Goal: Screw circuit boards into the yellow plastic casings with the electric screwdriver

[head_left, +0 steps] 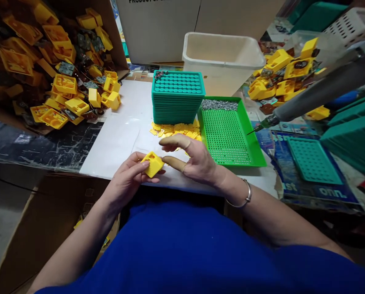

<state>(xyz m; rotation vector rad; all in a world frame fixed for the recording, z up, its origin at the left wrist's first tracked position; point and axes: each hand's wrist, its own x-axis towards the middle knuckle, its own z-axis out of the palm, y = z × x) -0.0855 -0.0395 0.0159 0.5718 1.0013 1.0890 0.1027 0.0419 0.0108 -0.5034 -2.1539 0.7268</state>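
Note:
My left hand (128, 177) is closed around a small yellow plastic housing (153, 164), thumb on its near face. Just right of it is my right hand (197, 159), its thumb and forefinger spread apart in tan finger covers; a fingertip is close to the housing's edge, and I cannot tell if it touches. Beyond the hands lie many flat yellow plastic pieces (173, 130), partly hidden by the right hand. Behind them rises a stack of teal trays (178, 98) with small dark parts on its top corner.
A green perforated tray (225, 134) holds silvery screws (219, 105). Above its right side hangs an electric screwdriver (271, 120). A cardboard box (117, 36) of yellow housings stands left, a white bin (223, 61) behind. More yellow housings (280, 77) and a teal tray (314, 161) are on the right.

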